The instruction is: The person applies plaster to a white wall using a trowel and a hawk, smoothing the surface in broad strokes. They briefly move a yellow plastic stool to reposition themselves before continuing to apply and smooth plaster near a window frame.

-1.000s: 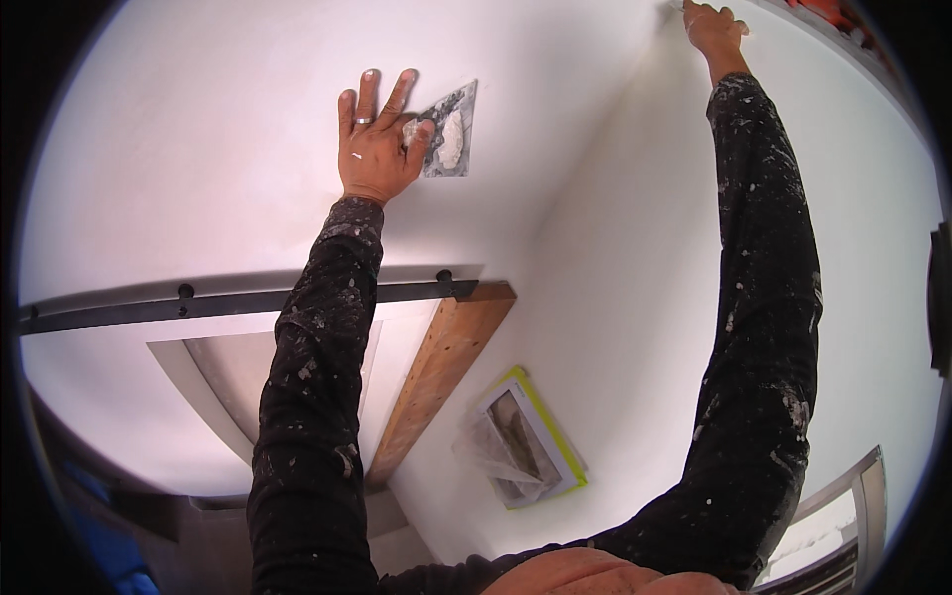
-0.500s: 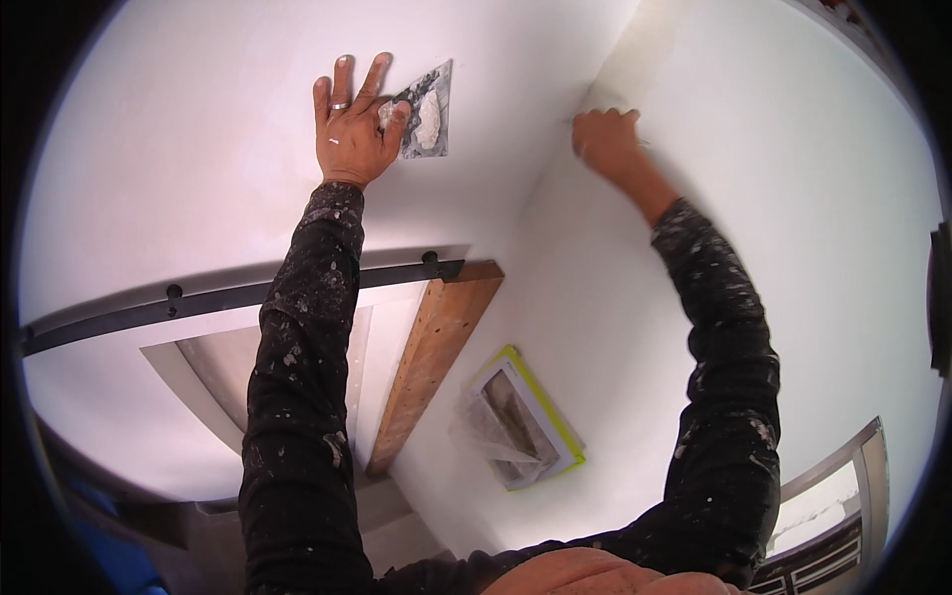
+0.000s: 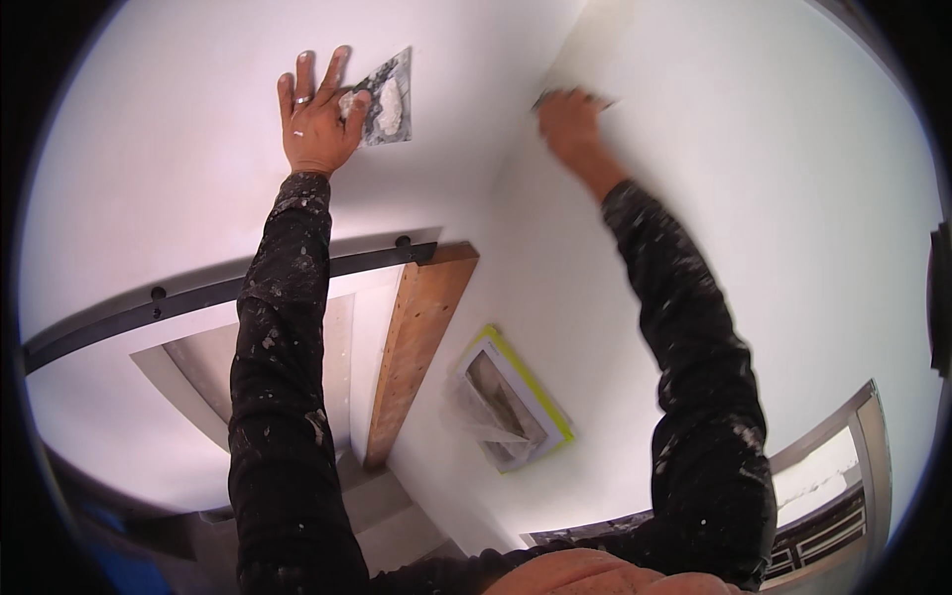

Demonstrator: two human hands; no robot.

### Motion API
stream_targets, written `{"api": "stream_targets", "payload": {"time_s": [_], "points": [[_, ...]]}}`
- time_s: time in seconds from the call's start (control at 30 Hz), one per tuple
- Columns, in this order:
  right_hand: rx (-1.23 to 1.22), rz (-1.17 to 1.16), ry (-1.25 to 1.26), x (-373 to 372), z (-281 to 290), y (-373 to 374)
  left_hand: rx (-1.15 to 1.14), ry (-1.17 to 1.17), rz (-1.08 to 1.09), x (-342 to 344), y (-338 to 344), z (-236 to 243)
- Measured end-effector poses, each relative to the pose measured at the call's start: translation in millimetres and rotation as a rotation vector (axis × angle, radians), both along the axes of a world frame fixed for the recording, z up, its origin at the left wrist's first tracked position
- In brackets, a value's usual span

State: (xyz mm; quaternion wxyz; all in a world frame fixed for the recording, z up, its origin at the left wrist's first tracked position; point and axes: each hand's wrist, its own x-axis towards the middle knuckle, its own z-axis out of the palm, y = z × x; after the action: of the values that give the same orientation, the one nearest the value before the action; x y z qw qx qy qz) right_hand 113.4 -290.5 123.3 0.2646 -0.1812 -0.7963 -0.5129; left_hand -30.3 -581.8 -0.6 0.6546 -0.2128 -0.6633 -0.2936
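Note:
My left hand (image 3: 319, 129) has three fingers spread against the white surface while its thumb and hidden index finger hold a metal blade (image 3: 405, 114) carrying a lump of white filler (image 3: 391, 104). Near the corner between two white surfaces, my right hand (image 3: 569, 127) is blurred, its fingers closed round a scraper (image 3: 606, 103) whose edges show either side of the knuckles. A paler damp-looking strip (image 3: 585, 40) runs above it along that corner. Both dark sleeves are speckled with white.
A black rail (image 3: 198, 296) crosses a white door (image 3: 372, 297) at lower left, beside a wooden beam (image 3: 421, 337). A lime-edged framed panel (image 3: 535, 395) with loose plastic is on the wall below my hands. A window (image 3: 813, 476) shows at lower right.
My right hand has come down and leftward from the top right along the corner with the scraper. My left hand sits slightly higher and further left in view, still holding the blade.

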Motion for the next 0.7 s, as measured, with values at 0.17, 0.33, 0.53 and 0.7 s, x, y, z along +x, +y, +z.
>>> {"api": "stream_targets", "payload": {"time_s": [0.17,0.33,0.53,0.7], "points": [[-0.723,0.344,-0.007,101,-86,-47,0.001,-0.013,-0.006,3,17,0],[-1.673,0.722,0.379,287,-223,-85,-0.02,-0.053,0.119,10,16,2],[-2.987,0.664,0.891,513,-363,-118,0.039,-0.108,-0.015,23,6,14],[-2.903,0.74,1.123,607,-452,-114,0.072,-0.709,-0.731,129,-14,-51]]}}
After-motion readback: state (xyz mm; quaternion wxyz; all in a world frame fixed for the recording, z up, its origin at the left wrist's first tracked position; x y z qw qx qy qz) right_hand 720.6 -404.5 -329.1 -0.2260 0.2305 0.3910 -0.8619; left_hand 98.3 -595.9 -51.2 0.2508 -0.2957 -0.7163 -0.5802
